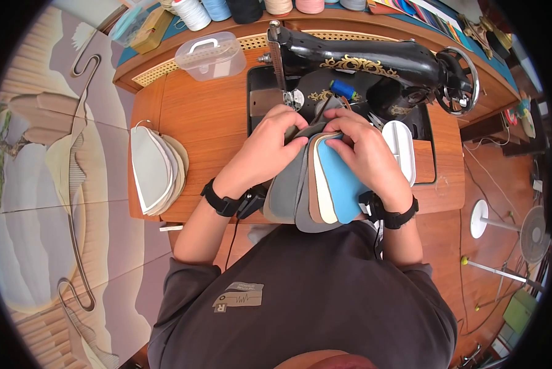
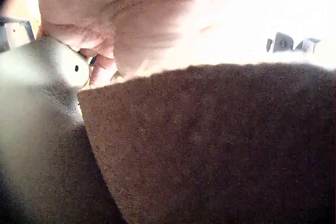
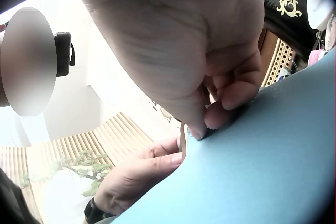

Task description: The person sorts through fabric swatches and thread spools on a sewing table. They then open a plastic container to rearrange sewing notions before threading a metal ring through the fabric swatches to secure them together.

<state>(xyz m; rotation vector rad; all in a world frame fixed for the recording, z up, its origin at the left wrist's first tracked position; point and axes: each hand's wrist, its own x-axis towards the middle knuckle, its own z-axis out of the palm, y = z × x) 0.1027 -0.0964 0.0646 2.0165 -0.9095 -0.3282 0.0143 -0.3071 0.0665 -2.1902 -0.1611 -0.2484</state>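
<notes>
Both hands hold a fanned bunch of leather swatches over the front of the wooden table. My left hand (image 1: 271, 140) pinches the grey swatches (image 1: 286, 187) near their narrow top ends. My right hand (image 1: 369, 152) grips the top of the blue swatch (image 1: 343, 178), thumb and fingertips curled onto it. Between grey and blue lie a cream swatch (image 1: 322, 184) and a brown one (image 1: 313, 194). The left wrist view shows a brown, fuzzy-backed swatch (image 2: 210, 140) beside a pale grey one (image 2: 31, 82) with a punched hole. Blue leather (image 3: 262, 145) fills much of the right wrist view.
A black sewing machine (image 1: 362, 55) stands just beyond the hands, with a blue thread spool (image 1: 343, 89) on its base. White swatches (image 1: 153, 172) lie at the table's left. A clear box (image 1: 211, 58) sits behind, a white tray (image 1: 400, 147) at the right.
</notes>
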